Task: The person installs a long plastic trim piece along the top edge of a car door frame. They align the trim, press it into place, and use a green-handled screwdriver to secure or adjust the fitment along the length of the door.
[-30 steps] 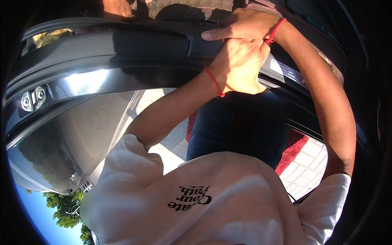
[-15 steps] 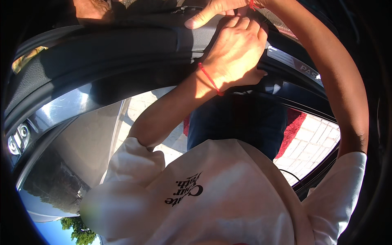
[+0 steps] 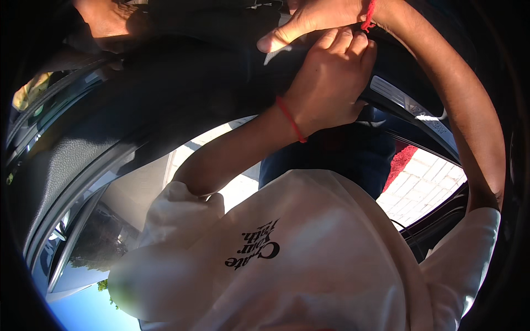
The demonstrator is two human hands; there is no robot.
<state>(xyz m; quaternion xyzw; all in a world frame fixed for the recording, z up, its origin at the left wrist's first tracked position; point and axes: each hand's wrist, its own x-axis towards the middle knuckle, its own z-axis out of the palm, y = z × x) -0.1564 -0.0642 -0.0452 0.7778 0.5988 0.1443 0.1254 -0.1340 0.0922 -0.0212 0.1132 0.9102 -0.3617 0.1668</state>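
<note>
While apparently gripping: left hand [image 3: 326, 83] curled

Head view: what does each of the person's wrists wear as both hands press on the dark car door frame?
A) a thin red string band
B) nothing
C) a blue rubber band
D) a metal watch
A: a thin red string circles the left wrist below the left hand, and another red string shows at the right hand; both hands rest on the dark door frame.
</note>
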